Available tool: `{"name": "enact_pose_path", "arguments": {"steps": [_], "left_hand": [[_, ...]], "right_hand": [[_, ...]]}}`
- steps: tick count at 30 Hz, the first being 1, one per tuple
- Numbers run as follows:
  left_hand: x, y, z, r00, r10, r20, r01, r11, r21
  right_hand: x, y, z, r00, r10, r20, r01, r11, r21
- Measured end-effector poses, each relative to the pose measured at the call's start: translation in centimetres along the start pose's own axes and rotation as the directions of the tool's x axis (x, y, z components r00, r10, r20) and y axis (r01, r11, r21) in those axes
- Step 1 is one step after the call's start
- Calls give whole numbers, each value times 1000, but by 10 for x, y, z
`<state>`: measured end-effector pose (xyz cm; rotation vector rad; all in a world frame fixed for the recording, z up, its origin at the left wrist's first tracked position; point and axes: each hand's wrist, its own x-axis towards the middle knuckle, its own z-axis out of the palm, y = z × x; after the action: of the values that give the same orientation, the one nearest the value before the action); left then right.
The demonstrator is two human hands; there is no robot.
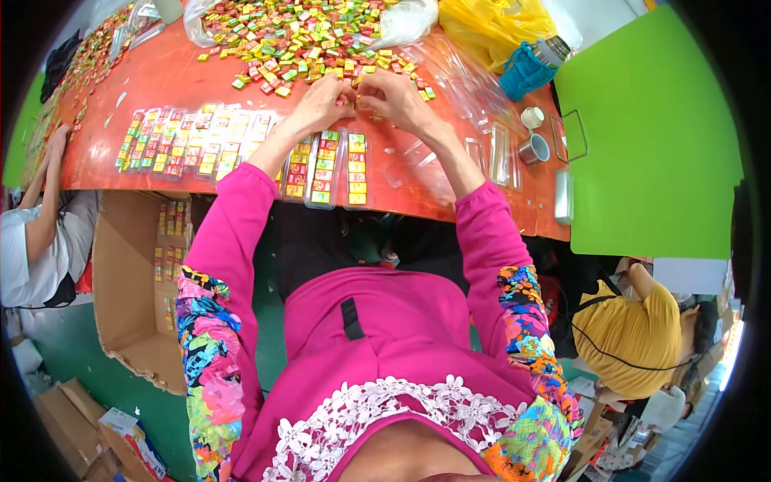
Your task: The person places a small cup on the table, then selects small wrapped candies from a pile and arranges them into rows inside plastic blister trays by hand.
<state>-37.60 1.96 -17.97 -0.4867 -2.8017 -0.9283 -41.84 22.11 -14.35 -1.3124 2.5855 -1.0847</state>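
A heap of small red, yellow and green boxes [281, 44] spreads over the red tabletop [418, 189] beyond my hands. At its near edge, my left hand [323, 103] has its fingers bent together. My right hand [395, 98] is close beside it, thumb and fingers curled inward. Whatever sits between the fingertips of either hand is too small to make out. Below my hands lie narrow clear plastic trays holding small boxes in columns: a filled tray [324, 169] and, at the right end of the row, another filled tray [356, 170].
More filled trays [173, 145] lie in a row to the left. At right are clear plastic trays [499, 157], cups [533, 149], a bottle in a blue cover [530, 72] and a yellow bag [490, 32]. A cardboard box [128, 281] stands below the table. Other people sit at both sides.
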Motion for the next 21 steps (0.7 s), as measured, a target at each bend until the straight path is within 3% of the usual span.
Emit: {"name": "enact_pose_path", "arguments": {"steps": [2,5,8,11,14,18,21], "left_hand": [[0,2,-4,1000,-1,26,2,999,-37],[0,4,-5,999,-16,37,17,999,-27],[1,1,-3,999,-3,36,3,1000,-5],[0,-6,1,1000,28,5,-28,997,-66],[0,-2,2,997,72,-26,-74,993,-90],[2,17,-1,997,27,70,-31,998,54],[3,18,4,997,30,66,-32,999,27]], "right_hand": [[-6,3,6,941,-314,-127,277,929,-246],[-23,0,14,952,-304,-27,262,860,-438],[-30,1,7,975,-223,23,217,911,-352],[-33,4,-15,994,77,-71,-70,993,93],[-35,31,-34,997,-2,-77,-14,978,-208],[-38,31,-34,994,98,36,-89,976,-200],[-38,29,-32,995,32,94,-6,966,-258]]}}
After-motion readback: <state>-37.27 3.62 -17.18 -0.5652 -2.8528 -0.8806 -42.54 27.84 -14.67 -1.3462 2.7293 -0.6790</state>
